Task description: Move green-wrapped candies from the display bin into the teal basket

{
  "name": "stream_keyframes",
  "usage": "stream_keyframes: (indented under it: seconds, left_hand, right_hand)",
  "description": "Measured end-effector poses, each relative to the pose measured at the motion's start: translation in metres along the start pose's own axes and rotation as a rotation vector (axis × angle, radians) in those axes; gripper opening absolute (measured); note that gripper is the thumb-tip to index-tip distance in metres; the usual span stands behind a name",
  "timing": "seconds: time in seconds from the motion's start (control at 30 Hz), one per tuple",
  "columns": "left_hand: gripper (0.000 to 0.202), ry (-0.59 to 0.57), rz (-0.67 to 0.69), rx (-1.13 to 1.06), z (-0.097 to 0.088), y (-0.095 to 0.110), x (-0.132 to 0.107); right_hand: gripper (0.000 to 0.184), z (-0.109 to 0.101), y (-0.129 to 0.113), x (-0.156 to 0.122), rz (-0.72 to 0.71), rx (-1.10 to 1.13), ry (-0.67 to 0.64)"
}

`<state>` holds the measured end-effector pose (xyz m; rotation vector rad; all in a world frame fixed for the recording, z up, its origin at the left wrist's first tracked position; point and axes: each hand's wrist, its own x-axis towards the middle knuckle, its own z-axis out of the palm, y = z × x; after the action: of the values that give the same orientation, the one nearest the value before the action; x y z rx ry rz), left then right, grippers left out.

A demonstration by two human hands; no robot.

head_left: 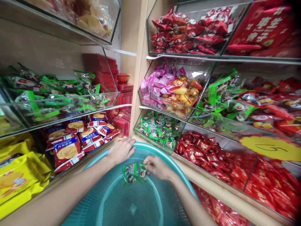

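A large teal plastic basket point(181, 175) with perforated sides stands in front of me. My left hand point(121, 151) is at its far rim, the fingers closed over the edge. Inside the basket's opening, my right hand point(156, 166) is closed in a pinch on small candy packets point(135, 172) in clear and green wrapping. These packets hang from the fingertips, over the basket's far inner wall. A small pale square piece point(132, 209) lies on the basket bottom.
Just beyond the rim is a bin of similar green packets point(162, 128). Red-wrapped sweets point(199, 150) fill the bin to its right. Biscuit packs point(68, 150) and yellow bags point(21, 175) line the left shelf. A yellow price tag point(270, 148) sticks out at right.
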<state>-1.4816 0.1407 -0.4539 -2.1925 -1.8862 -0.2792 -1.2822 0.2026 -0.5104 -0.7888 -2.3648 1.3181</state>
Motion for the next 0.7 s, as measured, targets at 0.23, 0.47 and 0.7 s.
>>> stream_keyframes:
  seconds: [0.23, 0.47, 0.7]
  left_hand:
    - [0.030, 0.004, -0.009, -0.027, 0.001, -0.001, 0.001]
    - [0.032, 0.009, -0.015, -0.021, 0.000, -0.001, 0.000]
    - [0.032, 0.020, -0.005, -0.036, 0.003, -0.002, 0.001]
  right_hand:
    - [0.013, 0.011, -0.007, 0.003, -0.030, -0.248, 0.175]
    - [0.017, 0.007, -0.048, -0.003, -0.025, -0.811, 0.329]
    - [0.027, -0.038, -0.063, -0.018, -0.103, -0.983, 0.871]
